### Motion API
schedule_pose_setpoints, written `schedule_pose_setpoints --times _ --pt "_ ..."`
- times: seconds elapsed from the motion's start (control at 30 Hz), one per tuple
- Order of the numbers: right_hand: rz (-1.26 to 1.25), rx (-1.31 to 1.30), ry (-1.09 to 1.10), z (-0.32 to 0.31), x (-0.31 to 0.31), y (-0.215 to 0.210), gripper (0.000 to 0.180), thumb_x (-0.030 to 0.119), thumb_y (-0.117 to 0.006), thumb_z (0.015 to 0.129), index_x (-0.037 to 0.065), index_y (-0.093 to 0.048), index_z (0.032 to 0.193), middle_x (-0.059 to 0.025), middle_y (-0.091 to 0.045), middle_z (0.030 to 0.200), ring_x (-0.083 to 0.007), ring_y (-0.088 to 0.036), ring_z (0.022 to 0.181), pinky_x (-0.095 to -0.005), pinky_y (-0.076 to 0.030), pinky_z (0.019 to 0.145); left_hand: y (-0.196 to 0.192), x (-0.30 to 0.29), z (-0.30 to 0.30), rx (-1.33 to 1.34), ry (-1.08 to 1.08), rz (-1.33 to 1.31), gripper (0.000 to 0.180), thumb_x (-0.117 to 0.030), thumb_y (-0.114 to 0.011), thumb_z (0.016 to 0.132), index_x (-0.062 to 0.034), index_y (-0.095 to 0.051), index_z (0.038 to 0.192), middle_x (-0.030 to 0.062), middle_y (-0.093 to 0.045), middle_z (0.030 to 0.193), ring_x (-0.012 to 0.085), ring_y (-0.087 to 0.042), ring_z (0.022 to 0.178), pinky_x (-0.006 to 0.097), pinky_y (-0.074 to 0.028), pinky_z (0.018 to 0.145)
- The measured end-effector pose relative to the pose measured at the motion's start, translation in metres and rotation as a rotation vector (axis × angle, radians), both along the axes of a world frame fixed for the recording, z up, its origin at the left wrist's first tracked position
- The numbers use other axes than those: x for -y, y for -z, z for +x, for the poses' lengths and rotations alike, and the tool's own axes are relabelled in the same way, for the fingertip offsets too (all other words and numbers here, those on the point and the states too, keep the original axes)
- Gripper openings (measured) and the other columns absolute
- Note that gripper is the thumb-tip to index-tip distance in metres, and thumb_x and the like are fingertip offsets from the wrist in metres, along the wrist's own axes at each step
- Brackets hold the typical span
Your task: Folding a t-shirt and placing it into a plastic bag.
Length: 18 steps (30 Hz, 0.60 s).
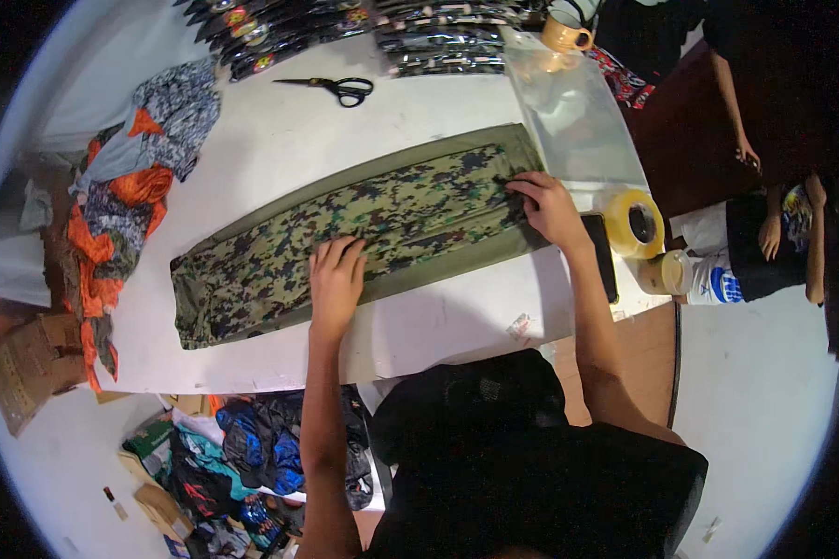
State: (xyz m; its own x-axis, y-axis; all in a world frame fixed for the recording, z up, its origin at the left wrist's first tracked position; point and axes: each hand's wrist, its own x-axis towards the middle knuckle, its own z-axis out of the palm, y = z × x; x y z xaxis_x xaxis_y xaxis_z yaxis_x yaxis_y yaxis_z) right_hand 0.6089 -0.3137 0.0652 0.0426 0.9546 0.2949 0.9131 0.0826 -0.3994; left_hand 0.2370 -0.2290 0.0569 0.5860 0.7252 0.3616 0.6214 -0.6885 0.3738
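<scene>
A camouflage garment [410, 210], folded into a long strip with plain olive cloth along its borders, lies slantwise across the white table. Its left end is gathered and wrinkled; the kind of garment I cannot tell. My left hand [336, 284] rests on the near edge around the middle, fingers slightly bent against the cloth and holding nothing. Toward the right end, my right hand [548, 207] touches the camouflage cloth with its fingertips, fingers bent and apart. Beyond the garment lie black scissors [340, 89], apart from both hands.
Stacked dark plastic-wrapped packages [438, 42] line the far edge. Orange and grey cloth [126, 200] heaps at left. Yellow tape [634, 224], a dark phone [601, 256], a cup [667, 273] and an orange mug [567, 33] are at right. Other people [774, 228] are beyond.
</scene>
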Motion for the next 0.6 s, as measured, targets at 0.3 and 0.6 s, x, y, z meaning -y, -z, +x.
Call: schedule_pose_setpoints --times 0.3,0.6 --pt "-0.001 -0.112 0.090 0.000 0.011 -0.013 0.054 -0.008 -0.055 0.069 0.011 -0.063 0.119 -0.0171 -0.066 0.099 -0.0362 -0.063 0.091 -0.0423 -0.052 0.081 0.005 0.001 0.005 -0.015 -0.105 0.140 0.014 -0.005 -0.061 0.086 -0.0024 -0.067 0.098 0.0078 -0.062 0.102 0.0266 -0.056 0.096 0.038 -0.042 0.084" --pt "0.051 -0.284 0.044 0.006 0.024 -0.037 0.052 -0.012 -0.054 0.070 0.007 -0.063 0.118 -0.0170 -0.066 0.086 -0.0344 -0.064 0.080 -0.0398 -0.052 0.076 -0.020 0.002 -0.002 0.001 -0.081 0.104 0.014 -0.008 -0.058 0.090 -0.0028 -0.065 0.101 0.0102 -0.064 0.105 0.0285 -0.057 0.099 0.039 -0.042 0.086"
